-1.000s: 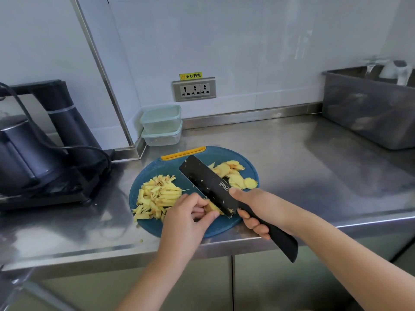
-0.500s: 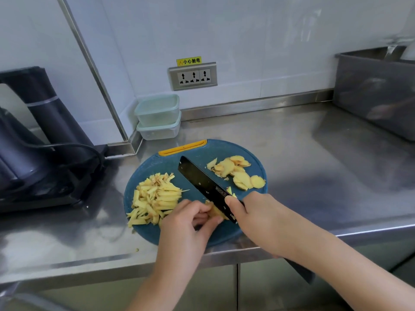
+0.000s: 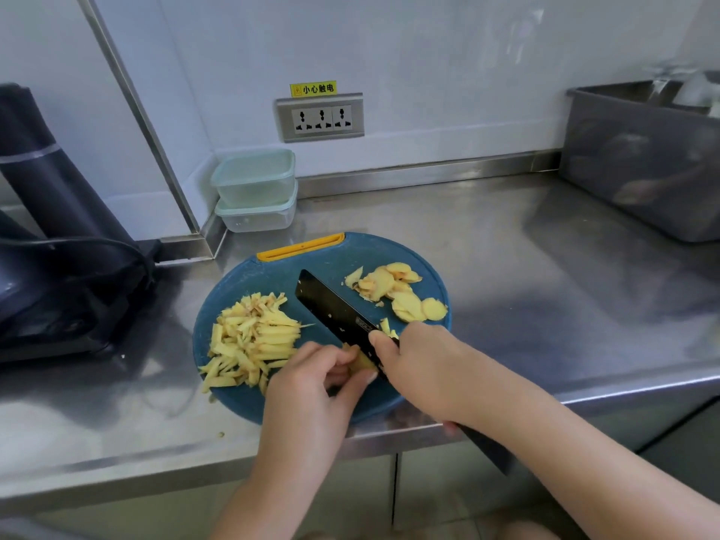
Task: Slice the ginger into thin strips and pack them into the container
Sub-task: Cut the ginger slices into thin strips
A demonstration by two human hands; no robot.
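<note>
Ginger (image 3: pixel 360 362) apparently pinched in left grip (image 3: pixel 311 387), against knife (image 3: pixel 335 311).

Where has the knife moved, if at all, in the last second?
Yes. The knife came down toward the blue cutting board, its tip now slightly farther from the board's yellow handle.

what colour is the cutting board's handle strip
Orange-yellow handle strip on the blue board, head view.
</note>
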